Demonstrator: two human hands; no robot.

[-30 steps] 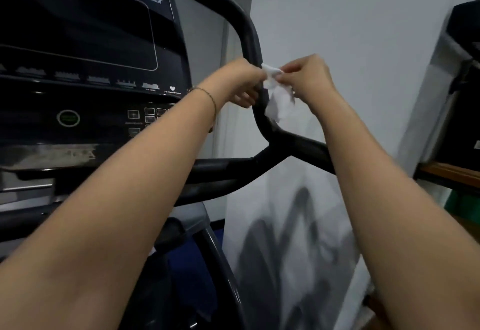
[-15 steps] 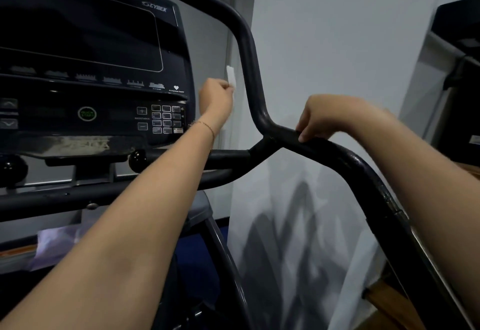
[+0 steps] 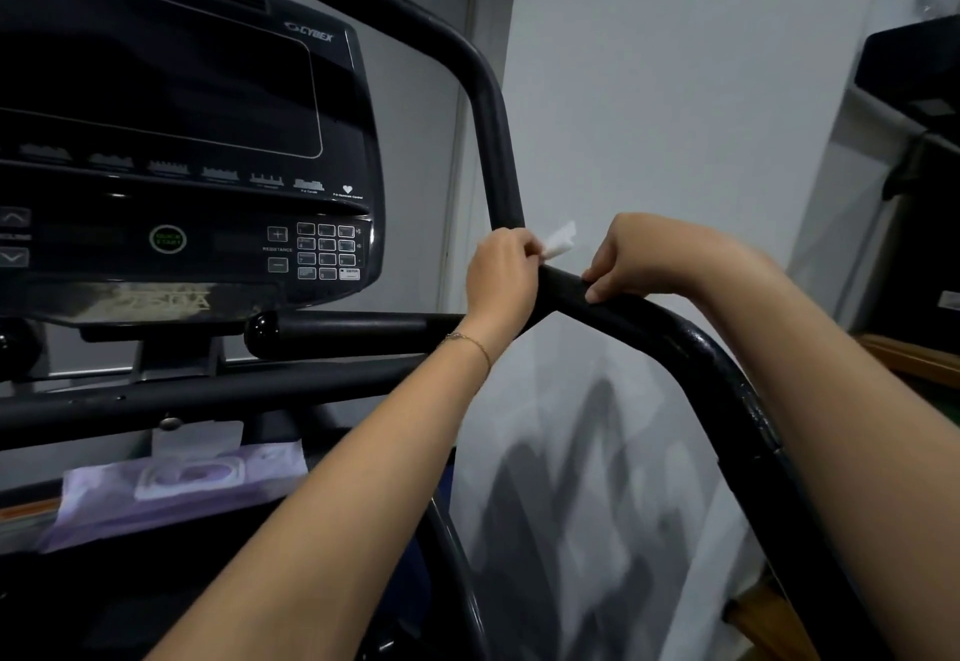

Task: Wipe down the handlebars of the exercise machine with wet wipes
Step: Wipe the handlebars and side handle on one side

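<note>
Once taken into the left hand (image 3: 501, 270) alone, the wet wipe (image 3: 560, 244) was brought down to the handlebar (image 3: 675, 333) junction, pinched in its fingers (image 3: 525, 250) | right hand (image 3: 639, 257) was clenched round the handlebar | wiping judged imminent.

a: any brand on the exercise machine (image 3: 208, 395)?
b: "cybex", in pale letters at the top right corner of the console (image 3: 156, 88).
a: and the buttons?
b: the round green button (image 3: 167, 239) reads "quick start". "resistance" stands between the plus key (image 3: 277, 233) and the minus key (image 3: 278, 264). one keypad key (image 3: 349, 273) says "enter". the digits are too small to read.
</note>
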